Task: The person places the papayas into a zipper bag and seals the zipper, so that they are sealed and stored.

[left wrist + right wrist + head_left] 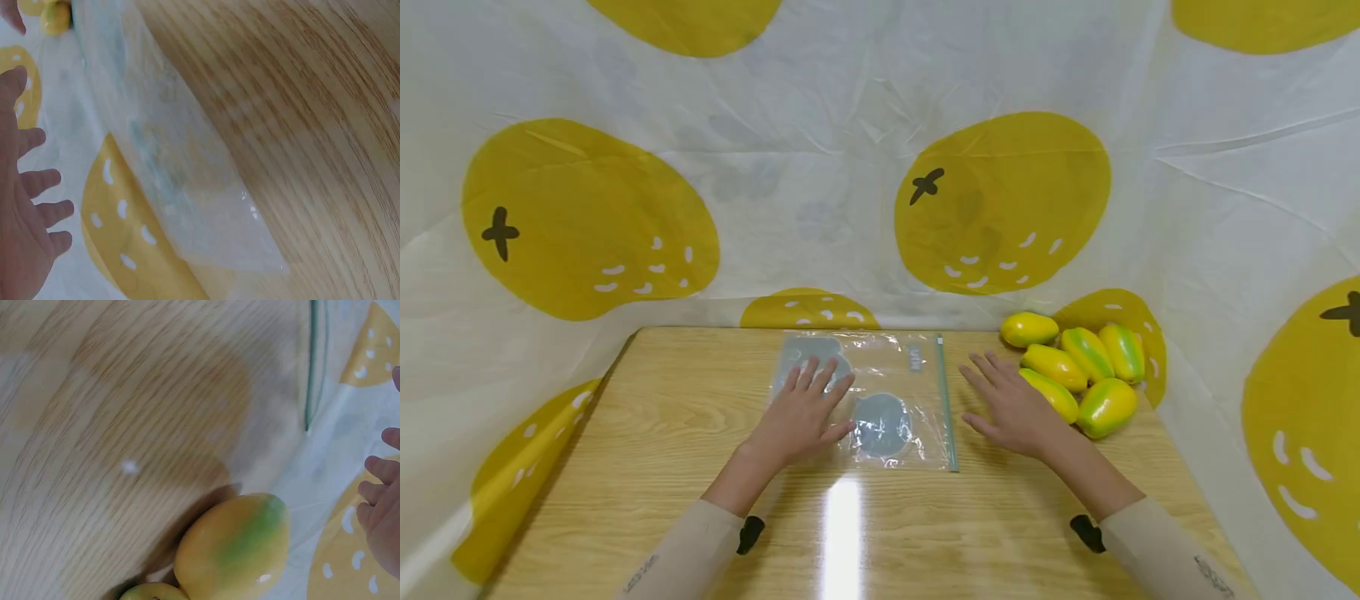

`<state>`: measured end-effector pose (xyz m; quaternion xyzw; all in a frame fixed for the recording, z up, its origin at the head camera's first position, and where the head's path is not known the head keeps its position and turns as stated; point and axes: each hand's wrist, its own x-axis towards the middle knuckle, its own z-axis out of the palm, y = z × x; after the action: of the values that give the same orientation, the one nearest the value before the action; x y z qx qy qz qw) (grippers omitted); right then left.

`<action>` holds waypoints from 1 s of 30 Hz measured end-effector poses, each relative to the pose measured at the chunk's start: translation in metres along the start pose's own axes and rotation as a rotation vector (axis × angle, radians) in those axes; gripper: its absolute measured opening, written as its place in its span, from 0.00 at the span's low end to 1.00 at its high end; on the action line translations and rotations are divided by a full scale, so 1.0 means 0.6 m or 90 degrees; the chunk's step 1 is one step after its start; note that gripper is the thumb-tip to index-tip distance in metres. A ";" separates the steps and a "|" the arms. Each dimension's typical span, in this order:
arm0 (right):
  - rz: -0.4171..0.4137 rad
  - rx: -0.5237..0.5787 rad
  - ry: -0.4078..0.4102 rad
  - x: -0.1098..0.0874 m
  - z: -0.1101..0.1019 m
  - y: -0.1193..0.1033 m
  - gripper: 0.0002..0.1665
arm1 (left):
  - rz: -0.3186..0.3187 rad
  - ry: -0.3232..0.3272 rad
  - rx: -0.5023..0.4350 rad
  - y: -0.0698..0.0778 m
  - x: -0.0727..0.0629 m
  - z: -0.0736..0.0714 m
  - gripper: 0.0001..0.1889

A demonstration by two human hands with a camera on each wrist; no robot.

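A clear zip bag [887, 367] with pale blue-grey printed patches lies flat on the wooden table, its green zip edge [948, 408] on the right. My left hand [797, 421] is held over the bag's left part, fingers spread, holding nothing. To the right of the zip, my right hand [1015, 408] hovers with straight, parted fingers, also holding nothing. Beside it sit several yellow-green mangoes [1108, 407], partly covered by that hand in the head view. The right wrist view shows one mango [234, 547] close up, below the fingers [381, 469].
The wooden table [662, 433] ends at the back against a white cloth [805, 208] with big yellow fruit prints, which also hangs at both sides. A bright light reflection crosses the table's front middle.
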<state>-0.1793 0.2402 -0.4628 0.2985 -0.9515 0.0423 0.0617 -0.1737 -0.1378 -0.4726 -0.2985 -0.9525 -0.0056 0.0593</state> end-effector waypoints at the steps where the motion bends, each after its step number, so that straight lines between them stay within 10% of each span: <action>1: -0.005 0.007 -0.008 0.002 0.002 0.001 0.46 | 0.004 -0.004 -0.003 0.001 0.002 0.002 0.41; 30: -0.007 0.139 -0.052 -0.001 0.066 0.012 0.37 | 0.083 -0.080 -0.018 0.105 0.104 0.054 0.37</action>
<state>-0.1867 0.2414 -0.5024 0.3105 -0.9412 0.1331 -0.0094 -0.1921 -0.0490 -0.4990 -0.3603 -0.9328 0.0037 -0.0043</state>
